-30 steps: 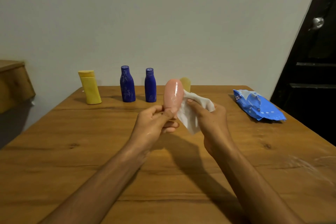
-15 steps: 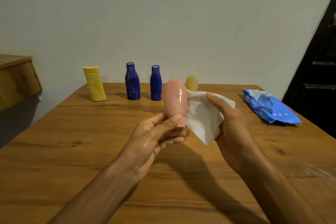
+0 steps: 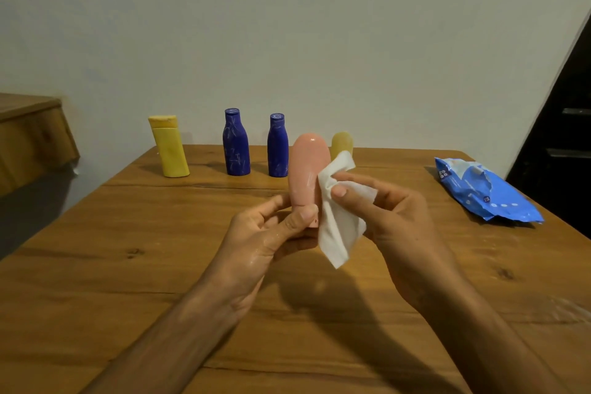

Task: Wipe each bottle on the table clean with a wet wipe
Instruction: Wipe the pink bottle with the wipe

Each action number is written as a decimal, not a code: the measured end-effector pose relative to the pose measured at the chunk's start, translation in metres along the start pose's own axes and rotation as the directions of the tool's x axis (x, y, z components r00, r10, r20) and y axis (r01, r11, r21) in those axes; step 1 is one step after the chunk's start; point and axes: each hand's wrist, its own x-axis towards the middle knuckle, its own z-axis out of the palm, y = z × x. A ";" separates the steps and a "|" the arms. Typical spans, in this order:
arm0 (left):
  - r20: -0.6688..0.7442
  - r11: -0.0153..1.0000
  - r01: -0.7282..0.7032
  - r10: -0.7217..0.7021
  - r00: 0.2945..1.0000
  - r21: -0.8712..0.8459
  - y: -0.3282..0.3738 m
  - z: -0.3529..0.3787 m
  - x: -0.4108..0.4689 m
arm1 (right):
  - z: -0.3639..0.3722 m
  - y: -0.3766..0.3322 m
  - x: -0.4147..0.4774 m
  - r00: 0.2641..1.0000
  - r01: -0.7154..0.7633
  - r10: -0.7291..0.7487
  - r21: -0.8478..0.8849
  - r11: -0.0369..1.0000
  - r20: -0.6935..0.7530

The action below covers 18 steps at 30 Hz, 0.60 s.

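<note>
My left hand grips the lower end of a glossy pink bottle, held upright above the wooden table. My right hand pinches a white wet wipe and holds it against the bottle's right side. Along the table's far edge stand a yellow bottle, two dark blue bottles and a pale yellow bottle, which the pink bottle and wipe partly hide.
A blue pack of wet wipes lies at the table's right side. A wooden cabinet stands off to the left, a dark door to the right. A pale wall rises behind the table.
The right hand has brought the wipe in from the open against the pink bottle's right side, thumb now on top of it. The view has shifted slightly.
</note>
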 end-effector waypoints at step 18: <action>-0.035 0.998 -0.028 0.030 0.999 0.057 -0.006 -0.002 0.002 | -0.004 0.001 0.003 0.914 0.303 -0.379 -0.377 0.875 -0.146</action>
